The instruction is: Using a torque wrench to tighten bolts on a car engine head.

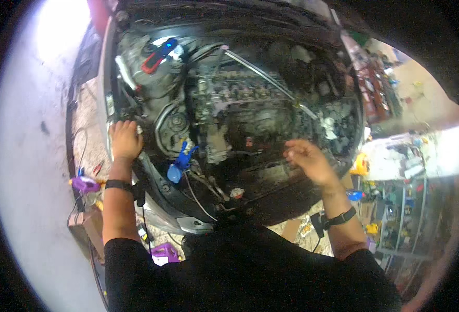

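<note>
Both hands are over an open car engine bay. My left hand (pixel 126 140) lies flat with its fingers stretched out on the fender edge (pixel 108 106), and no object shows in it. My right hand (pixel 308 158) hovers over the right front part of the bay, fingers loosely bent and thumb apart, with nothing visible in it. Between the hands sits the engine (pixel 245 93), its top uncovered. A long silver rod (pixel 260 73) slants across the engine's right side. Nearer my left hand are a blue round cap (pixel 174 173) and a blue tool-like piece (pixel 185 153).
A red-and-blue handheld device (pixel 159 55) lies at the bay's far left. Purple bottles (pixel 85 184) and a cardboard box (pixel 86 226) stand on the left floor. Shelves (pixel 411 213) with many items are at right, and a yellow object (pixel 361 164) is beside the car.
</note>
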The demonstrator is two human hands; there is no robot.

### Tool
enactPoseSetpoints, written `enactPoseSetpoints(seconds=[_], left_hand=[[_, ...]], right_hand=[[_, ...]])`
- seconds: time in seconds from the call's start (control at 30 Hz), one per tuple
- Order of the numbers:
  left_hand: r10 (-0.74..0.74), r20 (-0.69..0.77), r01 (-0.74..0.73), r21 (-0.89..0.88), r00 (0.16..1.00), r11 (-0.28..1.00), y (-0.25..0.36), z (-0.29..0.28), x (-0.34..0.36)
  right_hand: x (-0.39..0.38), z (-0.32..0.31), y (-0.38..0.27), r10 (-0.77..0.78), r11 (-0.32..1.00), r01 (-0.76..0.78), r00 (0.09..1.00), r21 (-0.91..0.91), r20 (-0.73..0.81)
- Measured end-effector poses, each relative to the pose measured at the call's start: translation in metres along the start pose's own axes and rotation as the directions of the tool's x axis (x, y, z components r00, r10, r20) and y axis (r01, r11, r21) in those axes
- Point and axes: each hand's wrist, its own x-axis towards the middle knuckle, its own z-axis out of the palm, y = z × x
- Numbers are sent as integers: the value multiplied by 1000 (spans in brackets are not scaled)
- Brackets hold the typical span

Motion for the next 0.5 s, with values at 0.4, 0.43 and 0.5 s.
enactPoseSetpoints(seconds=[0.4, 0.43, 0.5], left_hand=[[-22, 81, 16, 76, 996, 997, -7, 9, 19], [-28, 96, 20, 82, 995, 996, -8, 11, 16], [-50, 115, 38, 103, 992, 994, -13, 8, 12]], right_hand=[[228, 246, 100, -130, 946, 207, 948, -250, 292], [232, 265, 100, -104, 924, 197, 954, -327, 282], [232, 302, 97, 20, 963, 86, 922, -254, 387]])
